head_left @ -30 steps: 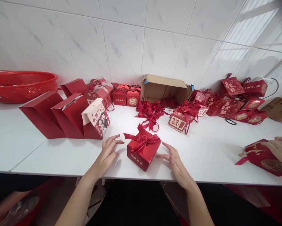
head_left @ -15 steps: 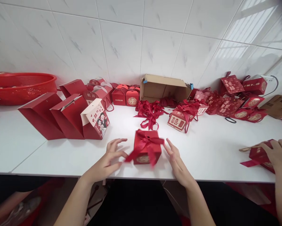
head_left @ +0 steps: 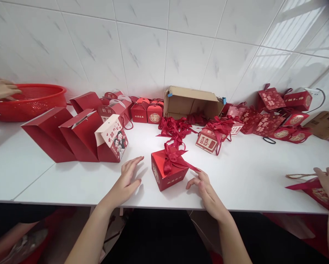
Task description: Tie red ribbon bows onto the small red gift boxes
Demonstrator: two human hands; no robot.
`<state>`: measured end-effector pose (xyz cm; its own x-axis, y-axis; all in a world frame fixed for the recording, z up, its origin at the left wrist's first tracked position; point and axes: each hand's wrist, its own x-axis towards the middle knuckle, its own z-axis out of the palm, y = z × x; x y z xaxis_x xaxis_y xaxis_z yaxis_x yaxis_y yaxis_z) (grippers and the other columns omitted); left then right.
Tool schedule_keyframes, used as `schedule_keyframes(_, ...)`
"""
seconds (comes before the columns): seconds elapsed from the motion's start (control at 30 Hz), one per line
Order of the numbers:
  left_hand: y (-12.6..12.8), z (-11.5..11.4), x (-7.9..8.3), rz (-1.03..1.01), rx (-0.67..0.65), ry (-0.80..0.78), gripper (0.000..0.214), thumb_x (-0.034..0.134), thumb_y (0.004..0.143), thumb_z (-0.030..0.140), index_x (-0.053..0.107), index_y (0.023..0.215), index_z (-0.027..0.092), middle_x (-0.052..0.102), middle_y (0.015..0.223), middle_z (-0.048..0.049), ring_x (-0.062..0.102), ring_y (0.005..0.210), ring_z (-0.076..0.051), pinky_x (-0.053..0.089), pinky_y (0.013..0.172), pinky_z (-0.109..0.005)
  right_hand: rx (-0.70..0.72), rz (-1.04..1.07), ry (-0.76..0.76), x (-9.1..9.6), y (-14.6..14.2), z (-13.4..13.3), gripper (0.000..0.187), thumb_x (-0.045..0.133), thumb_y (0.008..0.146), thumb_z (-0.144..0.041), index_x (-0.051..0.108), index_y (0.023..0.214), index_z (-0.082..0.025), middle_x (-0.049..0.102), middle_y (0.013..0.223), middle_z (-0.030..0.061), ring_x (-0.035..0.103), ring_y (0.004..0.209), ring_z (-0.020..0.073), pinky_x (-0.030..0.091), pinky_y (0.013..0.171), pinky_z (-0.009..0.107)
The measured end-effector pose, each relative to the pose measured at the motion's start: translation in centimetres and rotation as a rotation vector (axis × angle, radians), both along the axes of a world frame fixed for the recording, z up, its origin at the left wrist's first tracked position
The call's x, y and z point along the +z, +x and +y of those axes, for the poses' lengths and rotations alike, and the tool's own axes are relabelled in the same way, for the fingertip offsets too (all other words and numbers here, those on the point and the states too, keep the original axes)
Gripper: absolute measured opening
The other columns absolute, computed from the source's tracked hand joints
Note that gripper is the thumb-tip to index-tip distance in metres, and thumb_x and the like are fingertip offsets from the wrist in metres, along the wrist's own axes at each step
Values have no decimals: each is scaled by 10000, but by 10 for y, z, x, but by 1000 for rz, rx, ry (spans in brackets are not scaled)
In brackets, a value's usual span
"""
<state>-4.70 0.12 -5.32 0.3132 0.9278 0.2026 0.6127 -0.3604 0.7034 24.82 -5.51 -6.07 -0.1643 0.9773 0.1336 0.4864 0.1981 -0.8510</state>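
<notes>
Between the two hands, near the tabletop's (head_left: 252,176) near edge, the red gift box (head_left: 168,182) has just turned: a corner now faces that edge, its medallion side leftward. The satin bow (head_left: 173,160) remains tied, so apparently only the presented sides differ. The left hand (head_left: 124,187) is spread, holding nothing; the right hand (head_left: 207,190) is loosely curled, its contact with the bow's tail unclear. A co-worker's hand (head_left: 2,88) has appeared at the red plastic basket (head_left: 47,99).

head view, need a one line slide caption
Left hand and right hand flank a bow-tied red box on a white table, loose ribbons behind.
</notes>
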Motion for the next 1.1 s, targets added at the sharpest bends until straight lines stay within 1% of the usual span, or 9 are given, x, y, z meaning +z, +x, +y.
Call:
schedule_keyframes(0.07, 3, 1, 0, 36, -15, 1, 640, 434, 801, 174, 298, 1416, 292, 377, 1413, -76, 288, 1338, -284, 310, 1087, -516, 48, -42, 5, -1, -1, 1, 563, 184, 949, -534, 675, 913, -262, 330, 1458, 6, 151, 1403, 269, 192, 1140, 537)
schedule_keyframes(0.13, 4, 2, 2, 60, -45, 7, 542, 442, 789, 178, 447, 1319, 292, 411, 1395, -65, 301, 1324, -293, 307, 1079, -533, 50, -62, 6, -4, 0, 3, 525, 200, 949, -535, 657, 1040, -292, 297, 1480, -3, 127, 1412, 258, 163, 1149, 537)
schedule_keyframes(0.2, 3, 2, 3, 46, -47, -3, 322, 431, 778, 177, 624, 1022, 257, 472, 1336, -53, 330, 1300, -289, 324, 1069, -517, -24, -44, -6, -10, 0, 4, 499, 212, 948, -536, 510, 1278, -310, 226, 1517, 3, 90, 1426, 231, 146, 1159, 522)
schedule_keyframes(0.27, 0, 0, 5, 6, -22, -21, 199, 414, 772, 181, 603, 729, 223, 525, 1262, -47, 363, 1270, -281, 343, 1057, -493, -110, -13, -23, -16, 0, 4, 539, 220, 947, -537, 290, 1429, -304, 160, 1542, 15, 50, 1438, 201, 133, 1169, 500)
schedule_keyframes(0.33, -2, -1, 5, -22, -4, -34, 198, 408, 771, 189, 549, 636, 215, 542, 1232, -43, 379, 1253, -279, 353, 1045, -485, -136, 16, -28, -19, 0, 4, 558, 221, 947, -536, 215, 1451, -297, 148, 1546, 20, 44, 1440, 183, 130, 1176, 474)
schedule_keyframes(0.47, -3, -2, 5, -6, 3, -32, 195, 409, 774, 178, 596, 766, 232, 520, 1265, -39, 361, 1266, -273, 347, 1048, -489, -146, 114, -3, -16, 1, 3, 460, 220, 947, -540, 424, 1270, -284, 228, 1515, 44, 197, 1406, 210, 241, 1135, 469)
schedule_keyframes(0.63, 1, -2, 5, 47, -55, -27, 419, 409, 813, 179, 545, 1191, 295, 446, 1353, -50, 311, 1313, -270, 312, 1079, -488, -111, 140, 20, -6, 2, 1, 469, 208, 946, -546, 531, 809, -234, 438, 1361, 55, 279, 1357, 250, 319, 1073, 448)
schedule_keyframes(0.73, 5, -1, 6, 103, -91, -28, 534, 407, 825, 183, 433, 1339, 326, 401, 1402, -53, 291, 1323, -281, 297, 1081, -506, -35, 115, 32, -3, 1, 0, 484, 217, 948, -536, 579, 835, -236, 437, 1366, 44, 331, 1321, 254, 302, 1081, 434)
schedule_keyframes(1.1, 4, 1, 2, 94, -76, -32, 580, 385, 797, 145, 395, 1360, 282, 391, 1414, -56, 286, 1335, -259, 296, 1095, -470, 61, 2, 56, 2, 0, -1, 469, 189, 969, -471, 607, 962, -259, 594, 1207, 51, 475, 1187, 252, 276, 1059, 458)
